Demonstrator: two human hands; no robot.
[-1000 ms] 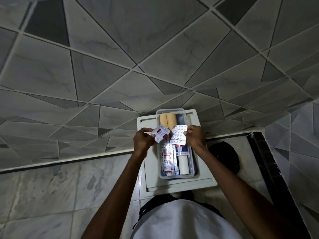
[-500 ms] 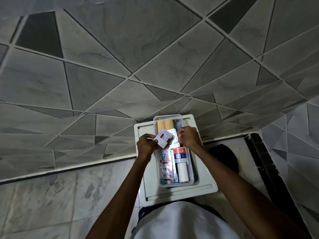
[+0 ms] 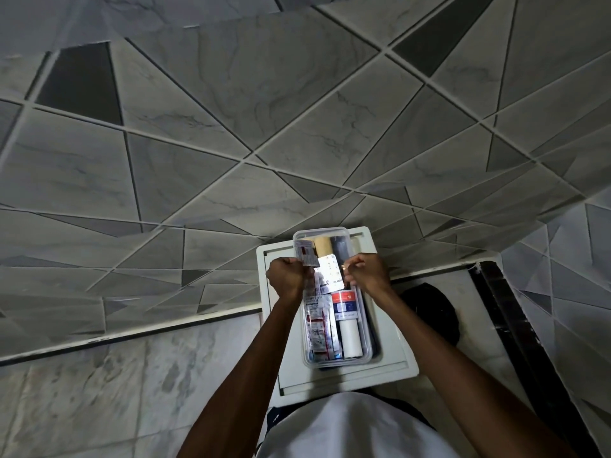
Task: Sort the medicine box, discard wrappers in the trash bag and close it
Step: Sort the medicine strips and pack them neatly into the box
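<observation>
A clear plastic medicine box (image 3: 367,328) lies open on a white stool top (image 3: 393,358). Inside are a tan bandage roll (image 3: 323,247), a dark roll (image 3: 340,248), a white roll (image 3: 349,337), a red-white-blue packet (image 3: 344,300) and several strips along the left side (image 3: 316,328). My left hand (image 3: 287,276) pinches a red-and-white tablet strip (image 3: 305,254) upright over the box's left edge. A white blister sheet (image 3: 330,272) lies in the box between my hands. My right hand (image 3: 367,271) is closed at the box's right edge; whether it grips anything is hidden.
A black trash bag (image 3: 433,312) sits on the floor right of the stool. Grey patterned wall tiles fill the upper view. Marble floor tiles (image 3: 115,391) lie to the left. A dark strip (image 3: 509,325) runs along the right. My white shirt (image 3: 357,428) is below.
The white blister sheet went from my right hand down into the box. My left hand raised its red-and-white strip toward the box's far left corner. The view shifted downward.
</observation>
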